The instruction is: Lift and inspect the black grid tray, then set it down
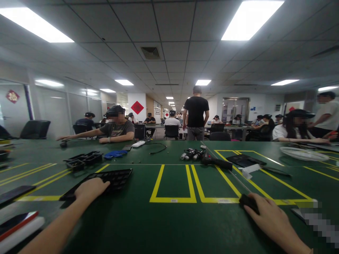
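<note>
My left hand point(91, 188) is closed over the near side of a flat black tray point(119, 176) with a grid of small compartments. Its thumb lies along the tray and the other fingers are mostly hidden. On the right, my right hand point(270, 215) is wrapped around a small black handle-like piece point(249, 203). A thin pale line, perhaps a rod or cord, runs from that piece toward the back of the table. Beyond it lies a black power tool point(215, 161) with a long grip, beside several silver-ended black parts point(192, 154).
Yellow tape outlines point(173, 200) mark the green table point(137, 218). Black bins point(83, 160), blue gloves point(116, 154) and a white power strip point(139, 143) lie at the back left. A black panel point(246, 159) and white coiled tubing point(304, 154) lie right. A person point(118, 128) reaches across opposite.
</note>
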Demonstrator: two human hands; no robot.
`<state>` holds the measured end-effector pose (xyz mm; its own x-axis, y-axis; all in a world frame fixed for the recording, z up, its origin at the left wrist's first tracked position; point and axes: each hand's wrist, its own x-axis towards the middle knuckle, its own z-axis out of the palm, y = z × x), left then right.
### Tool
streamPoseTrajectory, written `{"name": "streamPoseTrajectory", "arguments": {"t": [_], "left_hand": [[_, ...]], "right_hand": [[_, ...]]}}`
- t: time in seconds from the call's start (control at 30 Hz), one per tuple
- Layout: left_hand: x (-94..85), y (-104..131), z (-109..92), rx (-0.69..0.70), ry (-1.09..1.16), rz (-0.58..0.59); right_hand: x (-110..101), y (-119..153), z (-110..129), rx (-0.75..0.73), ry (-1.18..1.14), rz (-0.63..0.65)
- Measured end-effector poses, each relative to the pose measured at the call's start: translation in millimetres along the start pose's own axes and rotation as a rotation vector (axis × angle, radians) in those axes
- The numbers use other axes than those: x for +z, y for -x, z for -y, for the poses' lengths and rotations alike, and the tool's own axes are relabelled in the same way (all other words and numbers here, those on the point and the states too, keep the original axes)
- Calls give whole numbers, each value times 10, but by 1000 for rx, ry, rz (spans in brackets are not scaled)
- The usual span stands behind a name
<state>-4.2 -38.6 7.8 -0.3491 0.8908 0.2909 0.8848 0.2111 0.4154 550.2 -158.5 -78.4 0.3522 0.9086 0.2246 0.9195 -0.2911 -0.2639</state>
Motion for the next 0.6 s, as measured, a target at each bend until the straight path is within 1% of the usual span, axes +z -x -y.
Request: {"name": "streamPoseTrajectory", "arguments": {"t": [0.03,0.1,0.17,0.23,0.33,0.4,0.47,0.53,0.6], "left_hand": [[-12,9,-53,23,-29,9],[0,72,-203,121,-68,25],[85,231,-389,254,-62,45],[231,505,-570,400,-9,117],[462,1043,-750,620,158,324],[561,1367,-792,747,225,442],[603,1580,-790,833,234,545],[602,1668,-772,867,213,603],[576,1668,-761,866,179,569]], "right_hand": [[2,-4,4,8,12,-7],[-1,-5,19,23,30,-28],[-10,7,41,20,47,-70],[-19,29,63,-12,60,-128],[-18,59,89,-77,76,-203],[-7,71,102,-108,78,-222],[4,73,113,-124,74,-214],[10,71,121,-124,68,-192],[10,69,122,-115,59,-175]]}}
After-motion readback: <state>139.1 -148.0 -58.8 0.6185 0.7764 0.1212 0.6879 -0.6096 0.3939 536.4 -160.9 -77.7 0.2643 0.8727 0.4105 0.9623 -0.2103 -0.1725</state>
